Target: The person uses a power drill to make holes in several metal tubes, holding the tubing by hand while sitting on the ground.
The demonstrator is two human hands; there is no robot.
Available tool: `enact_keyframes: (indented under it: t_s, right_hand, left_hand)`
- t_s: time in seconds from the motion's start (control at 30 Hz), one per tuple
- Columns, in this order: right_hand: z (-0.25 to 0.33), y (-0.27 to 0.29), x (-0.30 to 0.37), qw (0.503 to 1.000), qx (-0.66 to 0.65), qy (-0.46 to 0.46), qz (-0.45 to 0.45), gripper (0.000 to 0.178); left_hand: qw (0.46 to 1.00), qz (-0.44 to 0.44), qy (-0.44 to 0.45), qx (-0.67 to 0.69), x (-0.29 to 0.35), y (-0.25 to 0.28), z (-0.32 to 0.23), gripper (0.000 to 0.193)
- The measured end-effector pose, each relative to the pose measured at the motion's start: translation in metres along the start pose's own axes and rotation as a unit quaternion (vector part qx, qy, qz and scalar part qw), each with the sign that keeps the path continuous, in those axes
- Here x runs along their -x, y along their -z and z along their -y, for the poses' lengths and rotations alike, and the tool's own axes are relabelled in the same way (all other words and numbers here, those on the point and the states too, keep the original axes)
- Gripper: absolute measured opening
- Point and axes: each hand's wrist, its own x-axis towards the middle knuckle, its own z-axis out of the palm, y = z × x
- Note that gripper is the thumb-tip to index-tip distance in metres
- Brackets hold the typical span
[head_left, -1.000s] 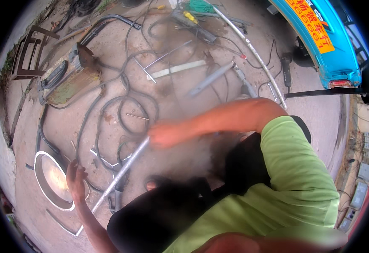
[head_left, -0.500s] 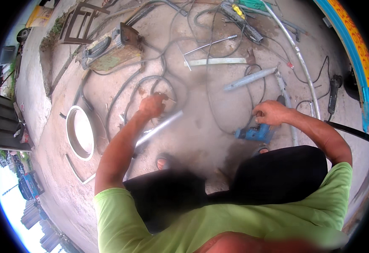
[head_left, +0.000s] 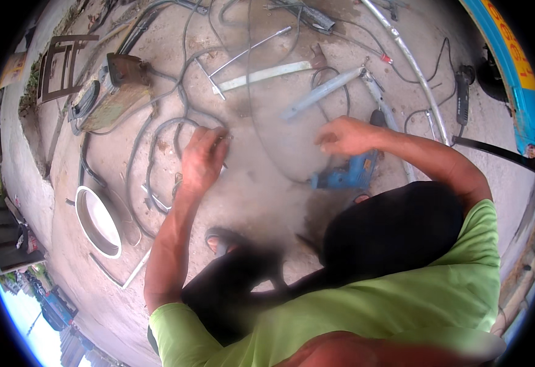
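Note:
My left hand [head_left: 202,158] is closed above the ground beside looped dark cable [head_left: 152,142]. A small dark tip shows by its fingers, too little to name. My right hand [head_left: 344,136] is held with bent fingers pressed together, just above a blue power drill [head_left: 348,174] lying on its side. Whatever it may pinch is hidden. Beyond that hand lies a grey metal bar [head_left: 322,96], joined at an angle to another. Farther off are a hammer with a pale handle [head_left: 264,76] and a thin metal T-shaped rod [head_left: 249,50].
A worn welding machine [head_left: 118,88] stands at the far left, near a rusty frame [head_left: 66,64]. A white ring [head_left: 98,221] and a bent rod [head_left: 121,284] lie left. At right are a long pipe [head_left: 411,67], an angle grinder [head_left: 463,98] and a blue vehicle edge [head_left: 527,116].
The view has shifted, so the ground things sit lower and farther left. My right hand has moved left and away from the drill's top. The bright tube beside my left forearm no longer shows.

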Motion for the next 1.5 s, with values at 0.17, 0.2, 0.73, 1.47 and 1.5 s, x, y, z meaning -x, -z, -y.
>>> enact_keyframes:
  t_s: [0.17, 0.2, 0.73, 1.47, 1.5]
  right_hand:
    - [0.02, -0.002, 0.008, 0.999, -0.043, 0.011, 0.015, 0.042]
    - [0.019, -0.006, 0.015, 0.998, -0.054, 0.004, 0.025, 0.044]
    - [-0.039, -0.099, 0.062, 0.886, -0.353, -0.046, -0.296, 0.038]
    - [-0.03, -0.044, 0.08, 0.903, -0.304, -0.104, -0.285, 0.034]
    - [-0.029, -0.041, 0.08, 0.908, -0.303, -0.104, -0.27, 0.034]
  left_hand:
    - [0.991, 0.06, -0.11, 0.056, 0.01, -0.03, -0.073, 0.026]
    - [0.99, 0.065, -0.095, 0.081, 0.012, -0.039, -0.077, 0.025]
    - [0.963, 0.137, 0.011, 0.231, 0.022, -0.169, -0.163, 0.059]
    - [0.95, 0.205, 0.1, -0.215, 0.048, -0.016, -0.005, 0.045]
    - [0.961, 0.187, 0.094, -0.182, 0.042, -0.029, -0.026, 0.044]
